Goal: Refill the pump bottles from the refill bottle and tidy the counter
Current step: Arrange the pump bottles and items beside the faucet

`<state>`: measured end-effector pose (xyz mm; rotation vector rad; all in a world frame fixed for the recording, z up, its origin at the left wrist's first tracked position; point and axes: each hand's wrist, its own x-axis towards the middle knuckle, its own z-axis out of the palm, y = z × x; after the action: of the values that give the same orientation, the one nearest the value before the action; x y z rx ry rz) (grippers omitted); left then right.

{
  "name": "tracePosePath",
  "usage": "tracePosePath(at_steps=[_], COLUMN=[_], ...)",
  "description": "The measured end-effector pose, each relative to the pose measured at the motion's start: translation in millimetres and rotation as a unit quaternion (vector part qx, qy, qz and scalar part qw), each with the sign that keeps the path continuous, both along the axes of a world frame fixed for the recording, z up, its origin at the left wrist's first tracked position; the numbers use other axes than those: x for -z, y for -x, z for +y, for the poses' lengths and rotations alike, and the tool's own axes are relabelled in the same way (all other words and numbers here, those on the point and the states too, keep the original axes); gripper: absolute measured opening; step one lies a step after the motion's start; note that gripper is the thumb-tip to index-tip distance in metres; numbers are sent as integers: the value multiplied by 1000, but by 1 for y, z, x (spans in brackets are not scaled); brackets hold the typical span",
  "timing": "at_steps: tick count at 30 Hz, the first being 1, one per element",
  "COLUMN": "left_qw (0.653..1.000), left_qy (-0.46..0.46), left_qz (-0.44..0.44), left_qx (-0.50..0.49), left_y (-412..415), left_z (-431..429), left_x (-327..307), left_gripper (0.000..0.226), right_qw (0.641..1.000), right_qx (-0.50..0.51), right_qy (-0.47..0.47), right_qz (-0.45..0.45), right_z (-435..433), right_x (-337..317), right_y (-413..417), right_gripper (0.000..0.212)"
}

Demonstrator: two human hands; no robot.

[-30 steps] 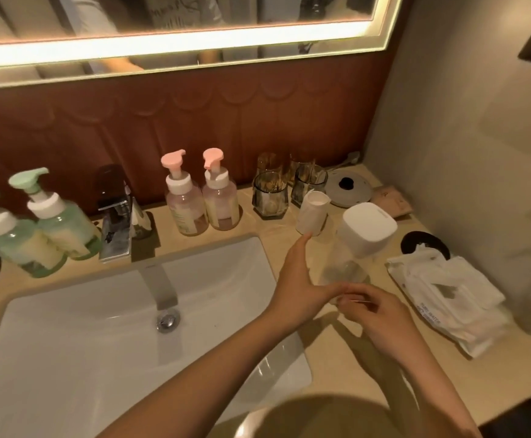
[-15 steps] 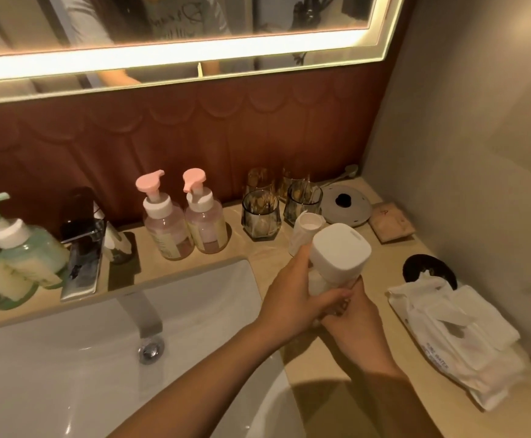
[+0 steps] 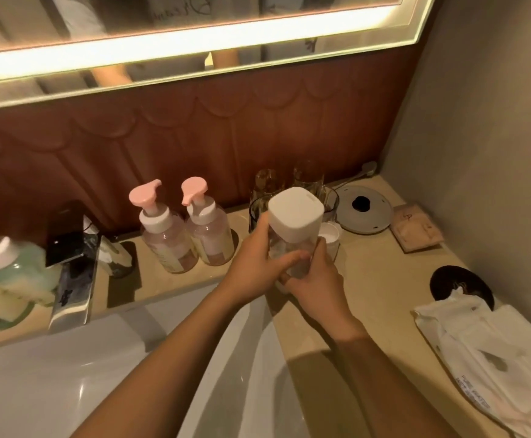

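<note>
Clear plastic in the body, white and blocky at the cap, the white-topped bottle [image 3: 295, 216] is held upright off the beige stone counter [image 3: 384, 279], above its strip beside the white basin [image 3: 68, 374] and in front of the smoky glass tumblers [image 3: 257, 210].

The step looks like opening this bottle, or readying it to pour. To do that well, one hand should lock the clear body while the other moves up to the white top and turns or lifts it. The bottle should stay vertical and over the counter, not the basin, so nothing spills. The small white cup [image 3: 330, 238] just behind it is easy to knock.

The left hand [image 3: 254, 263] comes in from the left, fingers curled across the front of the clear body and thumb raised along its far side, near the cap. The right hand [image 3: 317, 286] sits lower and to the right, fingers wrapped round the base. Both hands are clamped on the bottle, and neither is on the cap yet.

The two pink pump bottles [image 3: 166, 235] stand near on the left, against the brown wall panel. A white pack of wet wipes [image 3: 495, 358] lies well apart on the right.
</note>
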<state>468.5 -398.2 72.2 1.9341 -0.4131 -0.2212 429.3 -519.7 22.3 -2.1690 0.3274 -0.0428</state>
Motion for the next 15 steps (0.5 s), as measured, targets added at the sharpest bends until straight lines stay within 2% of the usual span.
tracePosePath(at_steps=[8,12,15], left_qw=[999,998,994], left_qy=[-6,-16,1], left_qz=[31,32,34], left_qx=[-13,-51,-102], left_y=[-11,5,21], left_z=[-2,-10,-14], left_x=[1,4,9], left_gripper=[83,96,91], right_qw=[1000,997,997], right_qx=[6,-33,-46], right_qy=[10,-56,-45], right_qz=[1,35,46], right_z=[5,0,-1], right_x=[10,0,-11], right_y=[-18,-13,-3], right_gripper=[93,81,68])
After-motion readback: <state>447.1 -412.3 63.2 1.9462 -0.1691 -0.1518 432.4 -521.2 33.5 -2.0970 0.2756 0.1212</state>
